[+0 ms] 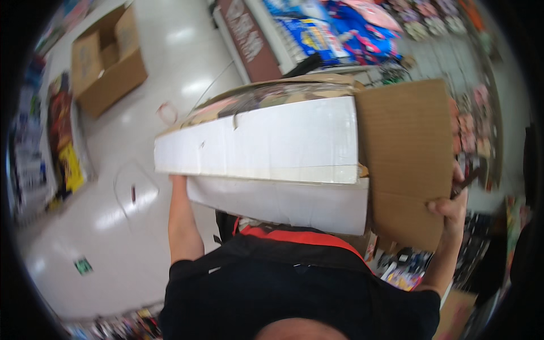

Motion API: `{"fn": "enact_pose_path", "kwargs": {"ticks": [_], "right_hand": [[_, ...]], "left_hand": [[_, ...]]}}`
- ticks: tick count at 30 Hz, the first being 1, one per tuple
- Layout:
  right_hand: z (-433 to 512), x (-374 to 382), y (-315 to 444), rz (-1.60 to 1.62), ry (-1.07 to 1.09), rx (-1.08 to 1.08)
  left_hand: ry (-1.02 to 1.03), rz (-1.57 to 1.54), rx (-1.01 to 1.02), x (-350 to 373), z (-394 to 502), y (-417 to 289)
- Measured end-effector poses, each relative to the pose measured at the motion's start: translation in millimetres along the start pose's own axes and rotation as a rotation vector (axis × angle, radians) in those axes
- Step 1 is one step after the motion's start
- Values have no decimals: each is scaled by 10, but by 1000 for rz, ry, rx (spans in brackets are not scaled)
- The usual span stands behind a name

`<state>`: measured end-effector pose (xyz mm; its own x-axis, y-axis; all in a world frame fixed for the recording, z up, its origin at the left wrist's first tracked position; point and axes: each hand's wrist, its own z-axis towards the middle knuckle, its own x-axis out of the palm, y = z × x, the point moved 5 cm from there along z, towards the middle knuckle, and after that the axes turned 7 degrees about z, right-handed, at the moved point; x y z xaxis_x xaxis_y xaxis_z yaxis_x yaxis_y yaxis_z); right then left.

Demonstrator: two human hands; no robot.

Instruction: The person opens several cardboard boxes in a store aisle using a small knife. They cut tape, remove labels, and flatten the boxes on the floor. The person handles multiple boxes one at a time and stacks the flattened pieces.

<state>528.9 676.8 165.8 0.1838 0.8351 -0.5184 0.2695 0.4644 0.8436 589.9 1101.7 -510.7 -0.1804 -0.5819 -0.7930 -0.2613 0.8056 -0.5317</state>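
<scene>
A large cardboard box with white outer sides (pixel 272 140) is held up in front of my chest, and wrapped goods show at its far edge. My left hand (pixel 177 180) is at its lower left corner, with the fingers hidden beneath or behind the white side. On the right, my right hand (pixel 448 202) grips the edge of a brown cardboard flap (pixel 406 161). A dark, narrow object (pixel 467 182) is also in or against that hand; its kind is unclear. A black apron or bag with a red edge (pixel 297 238) lies against my body below the box.
An open brown cardboard box (pixel 110 63) stands on the shiny floor at upper left. Shelves with packaged goods (pixel 68 165) line the left. Blue packages (pixel 314 38) fill a shelf beyond the box. A loose strap loop (pixel 168 112) and a small dark red object (pixel 133 194) lie on the floor.
</scene>
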Motion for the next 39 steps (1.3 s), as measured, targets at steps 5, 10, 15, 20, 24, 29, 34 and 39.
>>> {"fn": "enact_pose_path", "kwargs": {"ticks": [5, 10, 15, 20, 24, 29, 34, 39], "right_hand": [[-195, -116, -216, -14, 37, 43], [154, -353, -1069, -104, -8, -23], [524, 192, -2042, -326, 173, -108], [678, 120, -2640, -343, 168, -114], [716, -220, -3181, -75, 28, 11], [441, -843, -3974, 626, -517, 256], [-196, -1698, -4752, 1071, -921, 237], [-999, -2421, -5190, 1217, -1095, 76]], "left_hand": [[-98, 64, 78, -150, 1, 210], [137, 501, -38, -533, -268, 596], [-143, -451, 137, -1829, -645, 910], [-64, -310, -120, -2523, -924, 963], [64, -76, -169, -2811, -1222, 287], [280, 224, 320, -2586, -1809, -1100], [601, 123, 395, -1991, -2457, -2032], [384, 554, 607, -2051, -2512, -3252]]}}
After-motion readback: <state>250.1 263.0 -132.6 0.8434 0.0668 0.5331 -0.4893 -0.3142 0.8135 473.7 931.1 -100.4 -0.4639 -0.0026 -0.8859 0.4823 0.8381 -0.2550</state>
